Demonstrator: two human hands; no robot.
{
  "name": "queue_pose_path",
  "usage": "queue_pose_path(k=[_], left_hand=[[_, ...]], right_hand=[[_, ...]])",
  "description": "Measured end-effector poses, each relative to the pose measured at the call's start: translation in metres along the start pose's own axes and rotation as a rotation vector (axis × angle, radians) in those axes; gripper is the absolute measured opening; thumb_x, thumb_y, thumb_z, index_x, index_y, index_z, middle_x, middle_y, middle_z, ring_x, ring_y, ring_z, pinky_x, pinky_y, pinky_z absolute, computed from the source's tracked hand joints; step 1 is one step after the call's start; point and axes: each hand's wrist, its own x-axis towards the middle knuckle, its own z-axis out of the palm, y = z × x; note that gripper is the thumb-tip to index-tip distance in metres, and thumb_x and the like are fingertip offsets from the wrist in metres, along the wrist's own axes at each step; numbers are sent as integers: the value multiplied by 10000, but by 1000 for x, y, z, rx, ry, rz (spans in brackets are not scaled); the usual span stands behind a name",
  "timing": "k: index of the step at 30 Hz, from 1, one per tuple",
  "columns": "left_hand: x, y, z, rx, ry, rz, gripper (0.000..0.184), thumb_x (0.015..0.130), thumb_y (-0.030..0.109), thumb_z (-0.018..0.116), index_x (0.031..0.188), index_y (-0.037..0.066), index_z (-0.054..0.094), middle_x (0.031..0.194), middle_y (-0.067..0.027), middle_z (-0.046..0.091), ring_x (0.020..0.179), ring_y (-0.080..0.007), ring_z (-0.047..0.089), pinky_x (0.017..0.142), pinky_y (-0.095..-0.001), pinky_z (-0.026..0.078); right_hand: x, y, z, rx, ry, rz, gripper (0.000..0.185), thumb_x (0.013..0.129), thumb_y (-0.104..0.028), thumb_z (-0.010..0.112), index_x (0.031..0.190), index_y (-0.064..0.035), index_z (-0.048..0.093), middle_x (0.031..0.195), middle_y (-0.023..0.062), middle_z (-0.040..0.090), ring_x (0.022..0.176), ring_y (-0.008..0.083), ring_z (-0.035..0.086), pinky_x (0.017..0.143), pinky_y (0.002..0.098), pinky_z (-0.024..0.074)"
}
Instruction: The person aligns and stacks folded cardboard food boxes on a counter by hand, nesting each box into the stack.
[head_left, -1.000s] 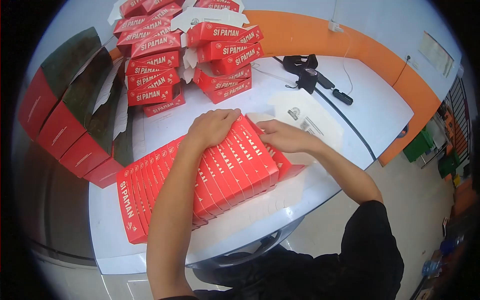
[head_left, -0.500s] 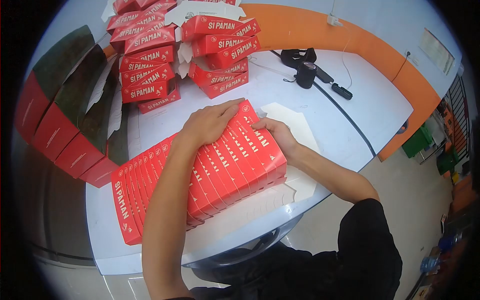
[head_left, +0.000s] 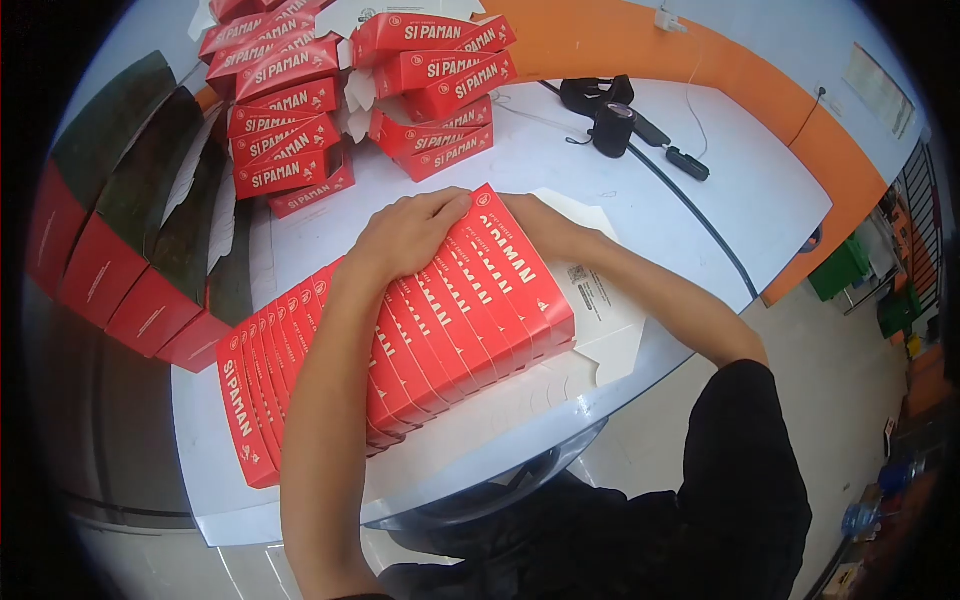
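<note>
Several red boxes with white lettering (head_left: pixel 450 340) stand pressed side by side in a slanting row on the white table. My left hand (head_left: pixel 412 232) lies over the top of the row near its right end, fingers resting on the boxes. At the far upper corner of the end box is my right hand (head_left: pixel 525 215), its fingers hidden behind that box. Beside and partly beneath the row's right end lies a flat white cardboard sheet (head_left: pixel 610 320) with small dark print.
Red boxes are stacked crosswise (head_left: pixel 285 170) at the back left. Larger red cartons (head_left: pixel 110 265) lean at the left edge. A black cylindrical object (head_left: pixel 612 130), a strap and a dark cable lie on the table (head_left: pixel 750 150) at the back right.
The end box, earlier tilted apart at the right, now stands against the row. My right hand has moved from its right side to behind its far corner. The camera view has shifted slightly.
</note>
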Motion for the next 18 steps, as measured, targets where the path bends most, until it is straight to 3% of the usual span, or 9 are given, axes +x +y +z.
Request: queue_pose_path(k=[4,10,14,18], left_hand=[[1,1,0,12,0,0,507,1052,534,381,1365,258,669,1263,-104,732,1185,-334,671,1033,-445,493],[2,-3,1,30,3,26,487,1056,508,380,1356,251,666,1250,-101,733,1154,-334,679,1021,-452,495],[2,-2,1,12,-11,46,477,1057,493,376,1335,245,674,1238,-104,735,1144,-335,678,1012,-453,497],[2,-4,2,37,-2,29,471,1058,489,372,1320,244,679,1229,-103,736,1146,-331,676,1013,-451,494]], right_hand=[[10,-5,-12,15,-112,-3,724,889,-337,782,1470,-13,495,1359,282,627,1247,412,627,1013,450,537],[18,-13,-29,-174,-188,124,750,875,-345,786,1476,-9,485,1377,239,632,1242,406,629,1046,460,521],[10,-13,-22,-15,-210,27,680,908,-282,768,1474,-28,493,1388,231,631,1255,379,632,1058,437,513],[12,-9,-3,177,-93,-14,547,949,-230,735,1420,-33,536,1390,195,644,1266,314,638,1048,399,513]])
